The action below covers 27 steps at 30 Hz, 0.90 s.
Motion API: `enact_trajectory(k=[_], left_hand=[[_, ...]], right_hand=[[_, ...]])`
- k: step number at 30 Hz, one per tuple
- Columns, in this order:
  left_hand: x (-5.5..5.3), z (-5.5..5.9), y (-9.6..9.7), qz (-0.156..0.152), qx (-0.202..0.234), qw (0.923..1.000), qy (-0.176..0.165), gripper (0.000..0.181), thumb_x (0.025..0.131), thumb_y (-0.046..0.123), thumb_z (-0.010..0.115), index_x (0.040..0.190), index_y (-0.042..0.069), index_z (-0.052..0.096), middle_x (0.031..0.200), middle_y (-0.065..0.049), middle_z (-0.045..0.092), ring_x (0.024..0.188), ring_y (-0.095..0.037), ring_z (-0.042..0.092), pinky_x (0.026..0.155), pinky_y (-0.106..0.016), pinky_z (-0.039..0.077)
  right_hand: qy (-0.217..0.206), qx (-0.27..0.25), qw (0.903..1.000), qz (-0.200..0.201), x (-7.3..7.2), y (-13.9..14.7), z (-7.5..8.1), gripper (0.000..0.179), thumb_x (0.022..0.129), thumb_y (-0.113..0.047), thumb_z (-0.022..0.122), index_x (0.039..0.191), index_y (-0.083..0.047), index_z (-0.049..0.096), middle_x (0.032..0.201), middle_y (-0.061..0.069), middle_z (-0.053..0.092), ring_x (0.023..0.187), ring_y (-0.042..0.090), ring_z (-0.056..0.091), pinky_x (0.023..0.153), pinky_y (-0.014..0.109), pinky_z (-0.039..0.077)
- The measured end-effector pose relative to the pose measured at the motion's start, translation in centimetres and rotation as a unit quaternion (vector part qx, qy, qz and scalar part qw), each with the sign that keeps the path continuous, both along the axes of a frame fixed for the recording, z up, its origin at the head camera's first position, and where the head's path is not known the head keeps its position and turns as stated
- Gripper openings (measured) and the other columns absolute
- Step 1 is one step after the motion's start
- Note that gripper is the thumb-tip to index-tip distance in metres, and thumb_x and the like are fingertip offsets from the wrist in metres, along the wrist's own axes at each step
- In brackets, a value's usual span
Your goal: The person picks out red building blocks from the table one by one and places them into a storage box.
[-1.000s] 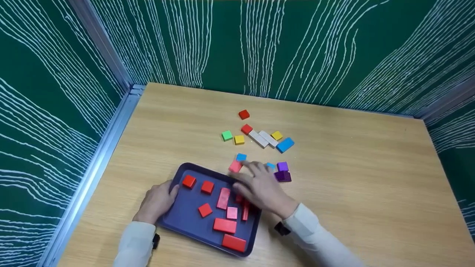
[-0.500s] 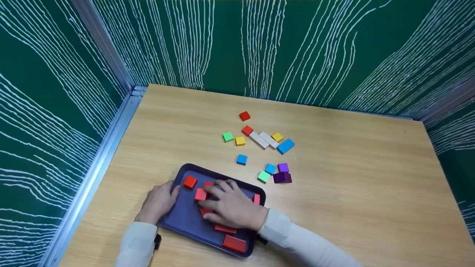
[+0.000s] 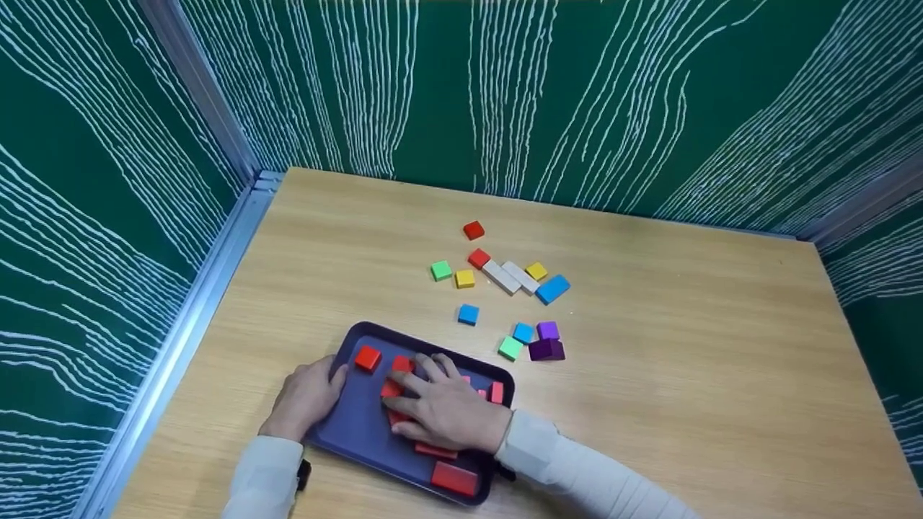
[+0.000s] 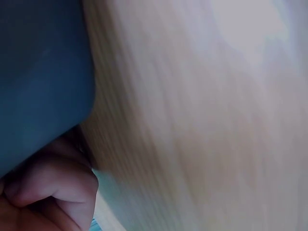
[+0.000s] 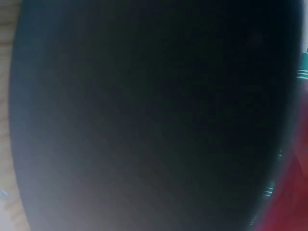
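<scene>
At the tray's left end my left hand [image 3: 306, 396] grips the rim of the dark blue tray [image 3: 346, 432], thumb over the edge. Its curled fingers [image 4: 62, 183] show under the tray in the left wrist view. My right hand [image 3: 451, 411] lies low over the tray's middle, fingers spread and reaching left. The fingertips are at several red blocks [image 3: 391, 389], partly hidden beneath the hand. Another red block [image 3: 368, 358] sits apart near the tray's upper left corner. A long red block [image 3: 454, 478] lies at the lower right, and a pink block [image 3: 497, 392] by the right wall.
Beyond the tray on the wooden table [image 3: 685, 360] lie loose blocks: a green block [image 3: 510, 348], a dark purple block [image 3: 546, 350], a blue block [image 3: 468, 314], a white block [image 3: 501, 277] and several others. Green walls [image 3: 440, 86] enclose the back and sides.
My right hand has moved from the tray's far edge left and toward me, over the tray's middle. The pink block beyond the rim is gone from the table. My left hand stays on the tray.
</scene>
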<state>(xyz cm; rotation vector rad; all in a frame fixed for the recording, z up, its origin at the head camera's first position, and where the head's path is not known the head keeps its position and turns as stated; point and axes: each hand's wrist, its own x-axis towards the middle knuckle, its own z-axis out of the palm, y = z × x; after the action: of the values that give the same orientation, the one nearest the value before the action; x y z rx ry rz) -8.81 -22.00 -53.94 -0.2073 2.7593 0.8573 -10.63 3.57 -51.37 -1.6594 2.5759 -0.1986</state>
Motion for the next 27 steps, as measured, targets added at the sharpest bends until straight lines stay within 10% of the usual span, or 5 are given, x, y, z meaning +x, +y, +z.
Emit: enact_trajectory(k=[12, 27], left_hand=[[-0.2, 0.0, 0.0, 0.013, 0.008, 0.9992, -0.038, 0.042, 0.105, 0.029, 0.053, 0.133, -0.001, 0.059, 0.114, -0.019, 0.067, 0.093, -0.024, 0.064, 0.08, -0.049, 0.051], [-0.6, 0.2, 0.4, 0.027, 0.032, 0.9967, -0.07, 0.026, 0.103, 0.03, 0.056, 0.111, 0.008, 0.068, 0.08, -0.002, 0.064, 0.073, -0.016, 0.062, 0.064, -0.04, 0.049]], right_hand=[[-0.024, -0.047, 0.9984, -0.022, -1.6, 1.6, 2.0, 0.045, 0.106, -0.048, 0.044, 0.143, -0.026, 0.057, 0.152, 0.008, 0.042, 0.135, 0.04, 0.038, 0.101, 0.058, 0.036], [-0.026, -0.048, 0.9731, -0.224, -9.3, 7.9, 1.9, 0.051, 0.103, -0.047, 0.052, 0.145, -0.019, 0.055, 0.155, 0.014, 0.038, 0.138, 0.044, 0.034, 0.103, 0.068, 0.028]])
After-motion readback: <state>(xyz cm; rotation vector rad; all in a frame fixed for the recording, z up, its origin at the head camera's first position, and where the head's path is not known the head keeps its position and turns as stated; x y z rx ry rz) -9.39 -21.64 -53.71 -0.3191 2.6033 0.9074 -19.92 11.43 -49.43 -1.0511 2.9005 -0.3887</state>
